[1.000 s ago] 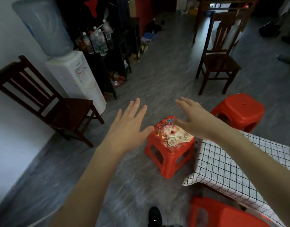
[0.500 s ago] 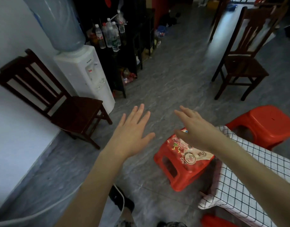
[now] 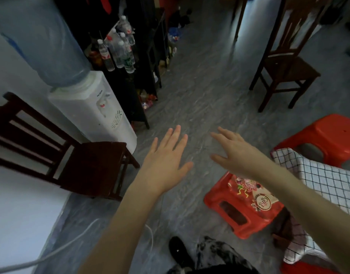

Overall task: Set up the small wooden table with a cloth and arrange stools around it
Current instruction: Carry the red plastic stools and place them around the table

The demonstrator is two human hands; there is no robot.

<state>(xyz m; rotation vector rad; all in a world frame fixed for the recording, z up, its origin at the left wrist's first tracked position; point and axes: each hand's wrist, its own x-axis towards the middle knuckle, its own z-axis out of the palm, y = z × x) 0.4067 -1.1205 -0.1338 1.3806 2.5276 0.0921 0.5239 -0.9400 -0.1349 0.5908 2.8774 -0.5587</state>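
A small table at the right edge is covered by a white cloth with a black grid [image 3: 326, 178]. A red plastic stool with a flower picture on its seat [image 3: 247, 204] stands against the table's left side. A plain red stool [image 3: 328, 135] stands behind the table, and part of another red stool [image 3: 306, 268] shows at the bottom right. My left hand [image 3: 166, 161] is held out over the floor with fingers straight and spread, holding nothing. My right hand [image 3: 235, 153] hovers above the flowered stool, fingers straight, empty.
A dark wooden chair [image 3: 75, 161] and a white water dispenser [image 3: 91, 107] stand at the left wall. A black shelf with water bottles [image 3: 120, 52] is behind them. Another wooden chair [image 3: 286, 62] stands at the back right. A white cable [image 3: 71, 244] crosses the grey floor near my shoe [image 3: 179, 252].
The view has swung left and nearer the floor's left side, so the stools and table have slid right in the view. Both hands stay flat and empty, now farther from the flowered stool.
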